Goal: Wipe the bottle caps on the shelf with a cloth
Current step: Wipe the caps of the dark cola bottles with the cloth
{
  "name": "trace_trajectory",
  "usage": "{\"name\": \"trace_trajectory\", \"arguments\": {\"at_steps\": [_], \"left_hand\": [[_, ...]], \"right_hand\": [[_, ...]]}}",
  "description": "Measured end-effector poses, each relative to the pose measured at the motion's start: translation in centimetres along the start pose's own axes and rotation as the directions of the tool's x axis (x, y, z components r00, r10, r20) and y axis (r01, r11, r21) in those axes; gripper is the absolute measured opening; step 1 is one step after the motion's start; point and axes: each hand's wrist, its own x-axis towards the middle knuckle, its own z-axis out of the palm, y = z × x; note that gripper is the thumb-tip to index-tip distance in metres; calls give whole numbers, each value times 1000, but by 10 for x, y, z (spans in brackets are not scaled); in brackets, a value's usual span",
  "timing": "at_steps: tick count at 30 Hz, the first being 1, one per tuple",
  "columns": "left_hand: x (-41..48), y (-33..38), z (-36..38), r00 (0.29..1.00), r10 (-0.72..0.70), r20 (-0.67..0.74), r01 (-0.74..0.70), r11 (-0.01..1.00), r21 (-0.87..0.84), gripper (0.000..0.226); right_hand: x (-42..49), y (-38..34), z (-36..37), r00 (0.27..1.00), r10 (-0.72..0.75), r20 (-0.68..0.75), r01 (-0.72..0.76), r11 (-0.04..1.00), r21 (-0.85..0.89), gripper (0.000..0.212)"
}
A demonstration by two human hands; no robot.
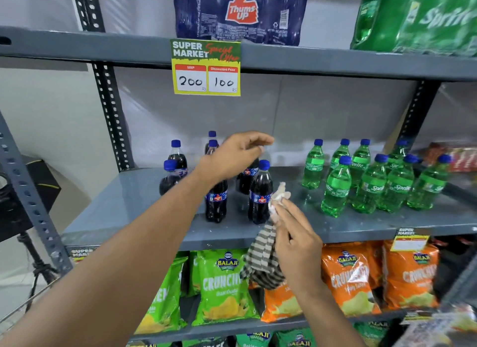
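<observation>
Head view: two hands worked at the cola bottles (260, 191) on the grey shelf (134, 199).

The left hand (233, 154) reached over the dark bottles with fingers loosely spread, gripping nothing, hiding one cap beneath it. The right hand (294, 240) pinched a striped cloth (263, 259), its bunched white end just beside the front bottle's label, below that bottle's blue cap (264, 164). Green Sprite bottles (371, 181) stood well apart to the right. Chip bags (224, 284) filled the shelf below.
</observation>
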Motion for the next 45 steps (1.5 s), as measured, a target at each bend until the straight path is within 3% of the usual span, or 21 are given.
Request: {"name": "trace_trajectory", "arguments": {"at_steps": [5, 10, 16, 28, 32, 39, 42, 45], "left_hand": [[10, -9, 31, 985, -132, 109, 137, 990, -43, 33], [11, -14, 36, 975, -185, 120, 209, 950, -231, 37], [10, -15, 34, 973, -186, 138, 228, 881, -414, 39], [12, -25, 35, 979, -146, 145, 193, 890, -413, 37], [12, -25, 36, 981, -143, 133, 186, 890, -416, 38], [10, -21, 37, 978, -159, 135, 200, 897, -394, 38], [11, -21, 38, 977, -171, 129, 210, 888, -409, 38], [11, -22, 38, 975, -181, 128, 219, 871, -440, 37]], "right_hand": [[25, 17, 6, 999, 38, -26, -39, 999, -27, 39], [34, 21, 32, 999, 29, 20, -29, 1000, 8, 36], [31, 27, 49, 975, -149, 167, 171, 977, -125, 43], [-7, 47, 39, 898, -176, 404, 243, 962, -121, 76], [-11, 50, 35, 935, -101, 340, 148, 982, -115, 65], [11, 34, 44, 983, 167, 73, -177, 972, 155, 41], [31, 22, 49, 995, 77, 56, -82, 993, 91, 37], [32, 17, 47, 987, -29, 158, 37, 998, -50, 45]]}}
